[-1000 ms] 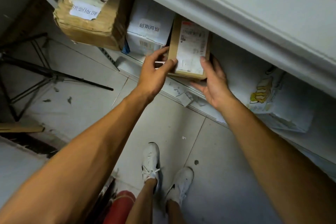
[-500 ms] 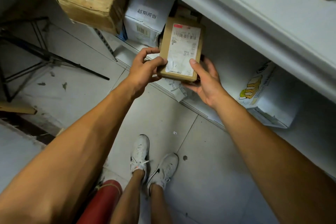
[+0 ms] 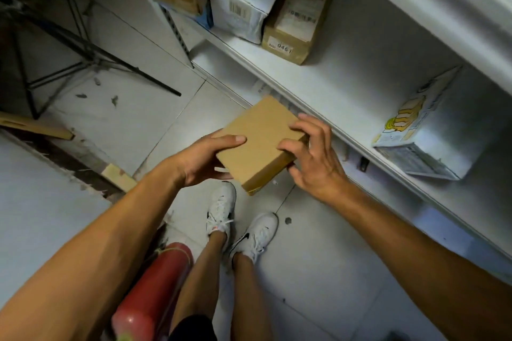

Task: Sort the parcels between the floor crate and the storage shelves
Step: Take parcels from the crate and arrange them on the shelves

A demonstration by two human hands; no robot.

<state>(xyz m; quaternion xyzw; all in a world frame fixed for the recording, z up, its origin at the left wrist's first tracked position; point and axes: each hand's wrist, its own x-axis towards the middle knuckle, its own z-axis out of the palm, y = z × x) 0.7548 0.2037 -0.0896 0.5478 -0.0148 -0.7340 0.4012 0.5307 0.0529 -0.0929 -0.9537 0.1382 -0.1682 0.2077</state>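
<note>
I hold a small flat cardboard parcel (image 3: 259, 141) in the middle of the frame, above the floor and just in front of the shelf edge (image 3: 318, 108); its plain brown face is up, no label shows, and it is tilted. My left hand (image 3: 205, 159) grips its left edge with the thumb on top and the fingers curled below, and my right hand (image 3: 313, 158) pinches its right corner with bent fingers. On the shelf at the upper centre stand a white parcel (image 3: 243, 0) and a brown labelled box (image 3: 297, 16) touching each other, a white carton with yellow print (image 3: 421, 130) lies at the right, and a red fire extinguisher (image 3: 149, 293) is at the bottom beside my white shoes (image 3: 241, 224).
</note>
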